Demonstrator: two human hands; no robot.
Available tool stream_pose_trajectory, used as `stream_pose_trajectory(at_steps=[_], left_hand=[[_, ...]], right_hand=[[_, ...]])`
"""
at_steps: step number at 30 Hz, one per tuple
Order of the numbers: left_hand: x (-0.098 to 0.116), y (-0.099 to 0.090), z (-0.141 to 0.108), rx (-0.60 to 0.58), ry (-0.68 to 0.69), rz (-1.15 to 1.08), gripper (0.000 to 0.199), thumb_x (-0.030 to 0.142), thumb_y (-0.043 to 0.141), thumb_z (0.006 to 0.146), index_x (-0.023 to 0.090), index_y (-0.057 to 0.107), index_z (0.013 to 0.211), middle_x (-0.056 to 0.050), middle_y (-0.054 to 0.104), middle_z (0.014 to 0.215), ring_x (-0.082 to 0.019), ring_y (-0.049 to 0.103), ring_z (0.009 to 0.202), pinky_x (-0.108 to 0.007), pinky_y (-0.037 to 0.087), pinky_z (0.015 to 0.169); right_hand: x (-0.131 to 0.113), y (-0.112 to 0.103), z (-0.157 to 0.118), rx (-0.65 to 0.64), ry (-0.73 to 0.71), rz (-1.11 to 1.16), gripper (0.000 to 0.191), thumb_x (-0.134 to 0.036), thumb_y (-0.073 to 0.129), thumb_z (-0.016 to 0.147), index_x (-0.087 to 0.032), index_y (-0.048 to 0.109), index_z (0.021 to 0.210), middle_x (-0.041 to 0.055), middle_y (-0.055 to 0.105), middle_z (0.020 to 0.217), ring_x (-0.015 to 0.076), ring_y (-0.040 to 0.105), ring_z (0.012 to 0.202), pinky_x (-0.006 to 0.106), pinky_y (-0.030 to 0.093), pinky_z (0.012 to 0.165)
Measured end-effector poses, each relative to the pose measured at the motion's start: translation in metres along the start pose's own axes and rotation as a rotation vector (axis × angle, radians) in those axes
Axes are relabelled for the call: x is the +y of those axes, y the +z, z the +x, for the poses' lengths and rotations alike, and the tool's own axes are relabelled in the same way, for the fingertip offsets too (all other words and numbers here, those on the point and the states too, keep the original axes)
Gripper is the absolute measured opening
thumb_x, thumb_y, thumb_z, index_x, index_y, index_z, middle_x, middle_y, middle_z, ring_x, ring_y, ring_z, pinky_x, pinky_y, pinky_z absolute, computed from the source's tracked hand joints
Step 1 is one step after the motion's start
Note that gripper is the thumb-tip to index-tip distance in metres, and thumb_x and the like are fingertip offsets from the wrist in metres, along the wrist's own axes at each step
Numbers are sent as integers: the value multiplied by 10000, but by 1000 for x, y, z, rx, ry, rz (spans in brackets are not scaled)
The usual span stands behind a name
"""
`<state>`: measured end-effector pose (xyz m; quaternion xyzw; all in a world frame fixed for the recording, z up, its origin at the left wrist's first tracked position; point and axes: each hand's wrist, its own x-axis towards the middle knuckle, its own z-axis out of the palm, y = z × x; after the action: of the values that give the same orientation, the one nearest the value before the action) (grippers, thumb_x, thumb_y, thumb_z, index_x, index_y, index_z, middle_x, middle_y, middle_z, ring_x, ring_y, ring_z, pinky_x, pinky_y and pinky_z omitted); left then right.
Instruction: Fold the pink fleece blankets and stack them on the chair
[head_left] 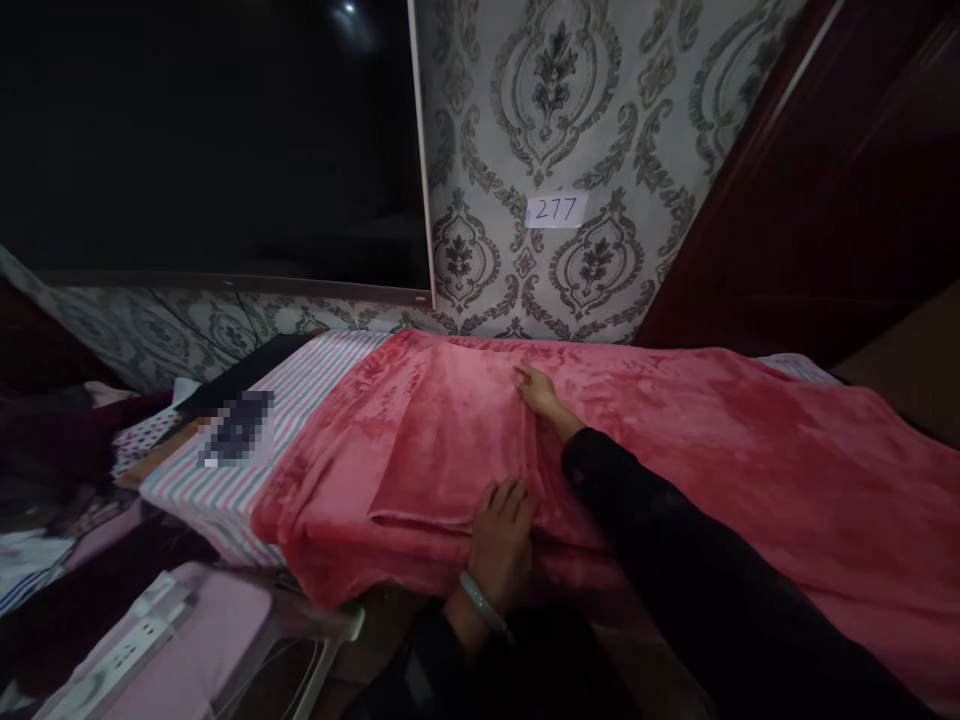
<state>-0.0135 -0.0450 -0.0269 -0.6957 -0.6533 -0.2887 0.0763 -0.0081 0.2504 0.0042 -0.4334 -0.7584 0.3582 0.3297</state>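
Grey-patterned wallpaper (555, 130); we're touching folded red plush cloth (457, 440), lying leftward: left hand (502, 530) nearer us, slightly spread; right hand (544, 395), pinch unclear.

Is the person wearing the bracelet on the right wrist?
No, the bracelet is around the wrist of the left hand, which is on the red cloth.

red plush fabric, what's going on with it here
A person has both bare hands at a smooth red panel lying on a wider spread of red plush fabric; whether they are one piece is unclear. The left hand rests by the panel's near right corner, the right hand by its far right corner. A striped cloth shows at the left.
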Motion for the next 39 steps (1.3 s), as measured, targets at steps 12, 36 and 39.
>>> stream_pose_trajectory(at_steps=[12,36,39], left_hand=[[23,2,3,-148,-5,-58,590,188,657,752,146,597,1338,-180,608,1403,-346,509,1365,-597,337,1182],[-149,-107,126,-448,-203,108,470,282,497,970,188,537,1428,-152,536,1499,-282,459,1426,-515,309,1205],[-162,-92,169,-429,-319,202,478,251,436,986,149,504,1447,-169,499,1527,-283,415,1456,-526,289,1214]], right_hand=[[11,-17,-40,36,15,1,762,-176,658,748,-204,499,1493,95,666,1353,269,642,1219,411,492,1059],[-87,36,-37,-163,-297,-424,602,-292,525,965,-147,419,1539,173,307,1644,315,261,1521,475,265,1213],[-102,50,-22,-155,-304,-522,590,-259,436,992,-164,370,1570,147,294,1655,303,252,1525,503,264,1204]])
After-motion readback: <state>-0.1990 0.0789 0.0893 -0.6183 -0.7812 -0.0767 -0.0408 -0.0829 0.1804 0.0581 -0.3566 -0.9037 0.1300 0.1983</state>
